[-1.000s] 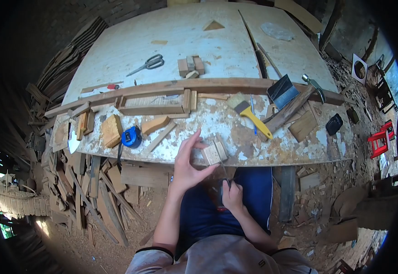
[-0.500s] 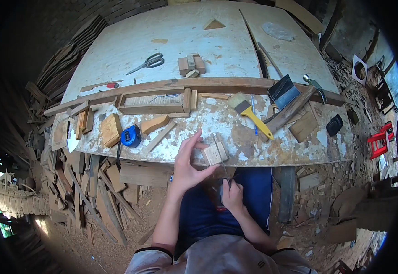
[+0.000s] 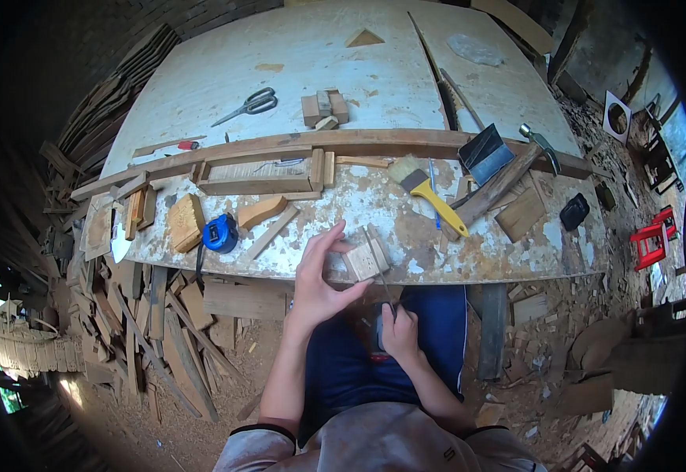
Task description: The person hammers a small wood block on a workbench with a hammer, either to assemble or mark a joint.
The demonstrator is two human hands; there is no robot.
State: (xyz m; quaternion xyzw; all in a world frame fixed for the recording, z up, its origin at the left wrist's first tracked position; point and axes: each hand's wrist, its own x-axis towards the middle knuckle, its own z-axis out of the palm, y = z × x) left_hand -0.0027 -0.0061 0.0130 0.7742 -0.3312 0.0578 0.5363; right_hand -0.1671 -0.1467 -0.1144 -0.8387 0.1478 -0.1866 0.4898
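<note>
My left hand (image 3: 321, 277) is curved around a small pale wooden block (image 3: 364, 260), thumb at its near side and fingers at its far left. The block is at the near edge of the bench, turned at an angle. In my right hand (image 3: 400, 332), over my lap, is a thin-bladed tool (image 3: 385, 289) with a dark handle, the fingers wrapped round it. Its narrow shaft reaches up to the block's right part, where a dark line crosses the wood. The exact kind of tool is not clear.
On the bench (image 3: 319, 236) lie a blue tape measure (image 3: 220, 234), a yellow-handled brush (image 3: 437, 206), a hammer (image 3: 540, 141), scissors (image 3: 250, 105) and wooden pieces. A long wooden rail (image 3: 406, 143) crosses it. Scrap wood (image 3: 186, 346) heaps below left.
The view has shifted slightly, so the bench items sit a little further left. Both hands keep their grips, with hardly any movement relative to the block.
</note>
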